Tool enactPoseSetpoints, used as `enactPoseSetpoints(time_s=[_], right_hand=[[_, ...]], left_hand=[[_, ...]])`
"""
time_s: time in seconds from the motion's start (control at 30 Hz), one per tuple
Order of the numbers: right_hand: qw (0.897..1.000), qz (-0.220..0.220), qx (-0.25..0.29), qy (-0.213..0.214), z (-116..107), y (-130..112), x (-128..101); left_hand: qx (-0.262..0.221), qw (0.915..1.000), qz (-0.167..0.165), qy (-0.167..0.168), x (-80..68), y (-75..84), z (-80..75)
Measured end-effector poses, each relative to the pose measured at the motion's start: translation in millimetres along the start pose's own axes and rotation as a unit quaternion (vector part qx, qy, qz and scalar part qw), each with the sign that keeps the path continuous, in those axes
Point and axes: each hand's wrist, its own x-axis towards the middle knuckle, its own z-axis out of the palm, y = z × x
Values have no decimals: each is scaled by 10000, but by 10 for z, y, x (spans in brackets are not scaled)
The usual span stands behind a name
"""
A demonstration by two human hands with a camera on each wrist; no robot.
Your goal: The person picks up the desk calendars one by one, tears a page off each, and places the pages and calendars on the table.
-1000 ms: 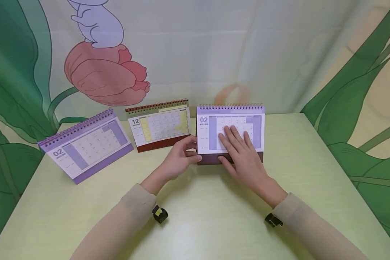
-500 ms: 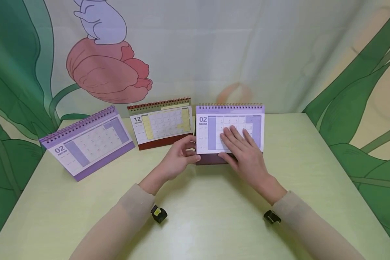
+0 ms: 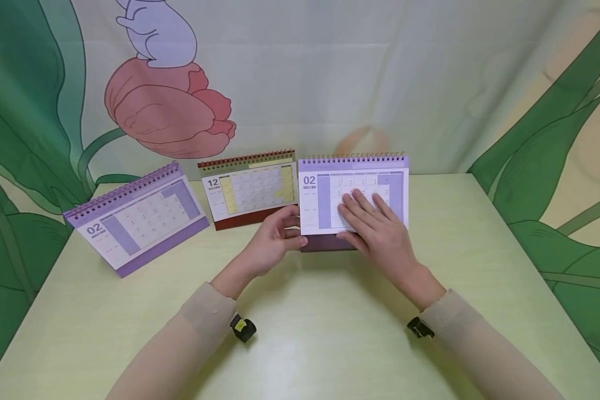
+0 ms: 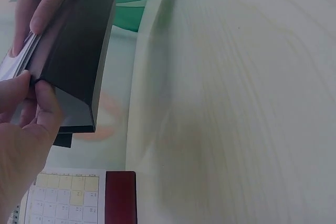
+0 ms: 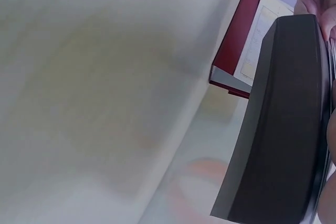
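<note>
In the head view, a spiral-bound desk calendar (image 3: 310, 208) with a lilac page marked 02 and a dark base stands at the middle back of the table. My left hand (image 3: 275, 239) pinches its lower left corner between thumb and fingers. Across the page lies my right hand (image 3: 380, 236), fingers straight, thumb low near the page's bottom edge. Both wrist views look at the dark base (image 4: 79, 35) from below, and its folded underside shows. The left wrist view has the left thumb and finger on the base's corner. Behind the calendar, some of my left fingers are hidden.
Left of my hands, a dark red-based calendar (image 3: 260, 191) marked 12 stands right beside the held one. Farther left, a purple calendar (image 3: 142, 216) marked 02 stands at an angle. A printed curtain (image 3: 355, 83) hangs behind the pale table (image 3: 300, 344).
The held calendar rises slightly in the head view and its page tilts a little. Both hands keep their places on it. The whole head view shifts slightly.
</note>
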Motion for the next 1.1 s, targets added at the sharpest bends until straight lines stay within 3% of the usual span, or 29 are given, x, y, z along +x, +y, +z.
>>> enactPoseSetpoints(time_s=[0.5,0.87,1.1], right_hand=[[9997,-5,173,144,-10,12,0],[9952,-832,-469,205,-58,-39,68],[9941,-943,-442,311,-66,-42,98]], left_hand=[[23,10000,-74,-9,-18,47,-14],[-82,10000,-39,18,-26,45,-35],[-103,9999,-32,10,-26,63,-38]])
